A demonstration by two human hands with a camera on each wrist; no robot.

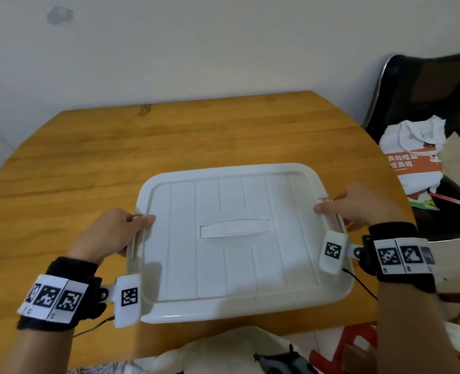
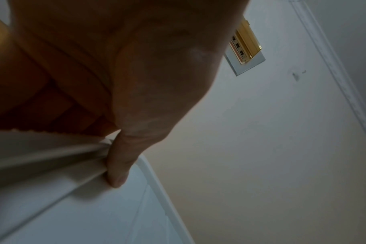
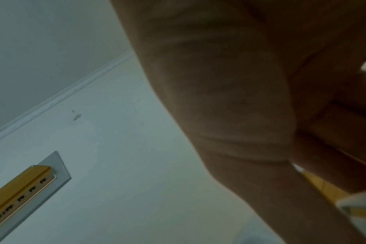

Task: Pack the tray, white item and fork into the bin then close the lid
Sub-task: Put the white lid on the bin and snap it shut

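A white ribbed lid (image 1: 231,238) with a recessed centre handle lies flat over the bin on the wooden table (image 1: 115,147). My left hand (image 1: 113,233) grips the latch on the lid's left edge, thumb on top, fingers curled under. In the left wrist view the thumb (image 2: 119,165) presses the lid edge (image 2: 52,165). My right hand (image 1: 355,205) grips the latch on the right edge the same way. In the right wrist view the right hand (image 3: 240,99) fills the frame. The tray, white item and fork are hidden from view.
A black chair (image 1: 428,87) stands at the right with a white and orange bag (image 1: 414,155) on it. A red stool (image 1: 350,344) sits at the lower right. A wall runs behind the table's far edge.
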